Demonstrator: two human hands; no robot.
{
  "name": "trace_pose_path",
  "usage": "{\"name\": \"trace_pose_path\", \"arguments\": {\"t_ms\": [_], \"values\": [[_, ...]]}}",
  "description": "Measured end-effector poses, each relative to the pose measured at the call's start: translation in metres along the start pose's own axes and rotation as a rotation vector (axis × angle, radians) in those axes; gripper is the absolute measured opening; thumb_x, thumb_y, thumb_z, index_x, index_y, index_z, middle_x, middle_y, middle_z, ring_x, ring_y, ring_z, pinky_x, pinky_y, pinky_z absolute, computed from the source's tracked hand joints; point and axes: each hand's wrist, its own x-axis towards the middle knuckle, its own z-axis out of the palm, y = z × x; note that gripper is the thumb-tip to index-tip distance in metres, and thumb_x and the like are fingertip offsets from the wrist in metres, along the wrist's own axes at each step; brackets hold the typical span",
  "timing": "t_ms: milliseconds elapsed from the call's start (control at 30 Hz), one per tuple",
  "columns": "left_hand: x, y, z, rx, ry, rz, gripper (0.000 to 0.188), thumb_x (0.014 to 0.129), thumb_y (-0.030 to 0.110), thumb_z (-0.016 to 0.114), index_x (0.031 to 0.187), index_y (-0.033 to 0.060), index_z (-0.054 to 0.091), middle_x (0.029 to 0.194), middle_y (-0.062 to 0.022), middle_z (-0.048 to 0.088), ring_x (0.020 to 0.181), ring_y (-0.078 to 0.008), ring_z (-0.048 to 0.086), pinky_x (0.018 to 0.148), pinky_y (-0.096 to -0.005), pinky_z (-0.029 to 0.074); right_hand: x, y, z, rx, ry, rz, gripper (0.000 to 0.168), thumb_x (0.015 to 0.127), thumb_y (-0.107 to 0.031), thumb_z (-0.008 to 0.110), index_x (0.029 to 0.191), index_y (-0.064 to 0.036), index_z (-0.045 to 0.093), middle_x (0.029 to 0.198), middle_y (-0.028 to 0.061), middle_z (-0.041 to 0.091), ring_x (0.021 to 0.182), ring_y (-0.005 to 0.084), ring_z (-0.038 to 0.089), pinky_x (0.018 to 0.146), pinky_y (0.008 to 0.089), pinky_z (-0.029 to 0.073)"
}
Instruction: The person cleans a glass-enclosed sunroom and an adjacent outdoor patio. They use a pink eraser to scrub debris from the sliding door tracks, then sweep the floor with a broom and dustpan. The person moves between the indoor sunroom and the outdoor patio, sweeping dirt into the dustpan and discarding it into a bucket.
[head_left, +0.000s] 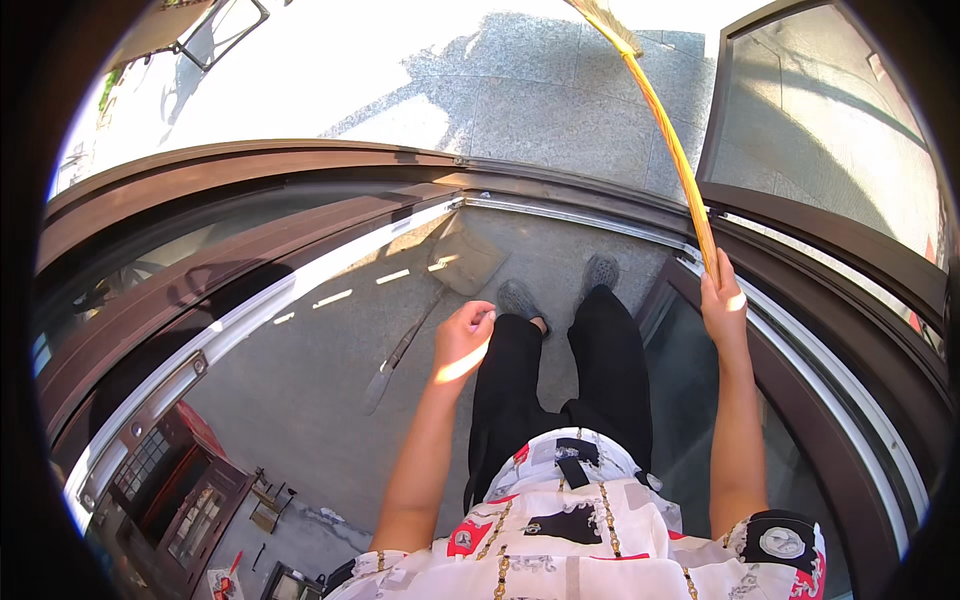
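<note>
My right hand (724, 304) grips the yellow handle of a broom (670, 135). The broom reaches out through the doorway, and its bristles (621, 31) are partly cut off at the top of the picture. In front of my waist, my left hand (463, 337) is curled into a loose fist, with nothing visible in it. Below and beyond that hand, a long-handled dustpan (472, 259) lies on the floor just inside the door sill. Its dark handle (405, 345) points back along my left side.
A brown-framed door with a metal edge (292, 289) stands at my left. Ahead runs the raised sill (577, 219). Glass door panels (697, 375) and a screen panel (817, 112) are on the right. Sunlit paving (525, 112) lies outside. My shoes (517, 300) are near the sill.
</note>
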Motion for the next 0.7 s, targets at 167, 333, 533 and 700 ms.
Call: {"name": "trace_pose_path", "arguments": {"t_ms": [167, 333, 533, 700], "values": [[0.100, -0.055, 0.076, -0.488, -0.194, -0.269, 0.015, 0.082, 0.011, 0.054, 0.093, 0.0035, 0.059, 0.068, -0.0012, 0.056, 0.056, -0.0059, 0.048, 0.046, -0.0212, 0.038, 0.129, 0.163, 0.139, -0.416, -0.004, 0.072, 0.032, 0.079, -0.015, 0.053, 0.107, -0.004, 0.043, 0.097, 0.0228, 0.056, 0.090, 0.0383, 0.054, 0.075, 0.0431, 0.044], [0.205, -0.130, 0.112, -0.636, -0.151, -0.516, 0.017, 0.084, 0.014, 0.052, 0.099, 0.0089, 0.056, 0.074, -0.0016, 0.056, 0.060, -0.0087, 0.052, 0.051, -0.0220, 0.043, 0.172, 0.230, 0.204, -0.662, -0.127, 0.352, 0.033, 0.077, -0.013, 0.056, 0.105, -0.003, 0.044, 0.100, 0.0204, 0.052, 0.096, 0.0348, 0.052, 0.080, 0.0423, 0.043], [0.306, -0.171, 0.144, -0.726, -0.208, -0.361, 0.025, 0.084, 0.011, 0.052, 0.107, 0.0024, 0.050, 0.087, -0.0091, 0.059, 0.075, -0.0152, 0.058, 0.061, -0.0238, 0.046, 0.191, 0.174, 0.290, 0.178, -0.629, -0.095, 0.048, 0.075, -0.011, 0.060, 0.119, -0.007, 0.041, 0.107, 0.0169, 0.047, 0.089, 0.0302, 0.054, 0.075, 0.0347, 0.046], [0.357, -0.158, 0.163, -0.710, -0.378, -0.300, 0.028, 0.085, 0.011, 0.048, 0.110, -0.0008, 0.046, 0.093, -0.0115, 0.056, 0.082, -0.0179, 0.057, 0.070, -0.0268, 0.047, 0.215, 0.116, 0.364, -0.068, -0.609, -0.966, 0.058, 0.072, -0.010, 0.064, 0.123, -0.011, 0.039, 0.117, 0.0157, 0.038, 0.088, 0.0303, 0.054, 0.077, 0.0348, 0.046]]}}
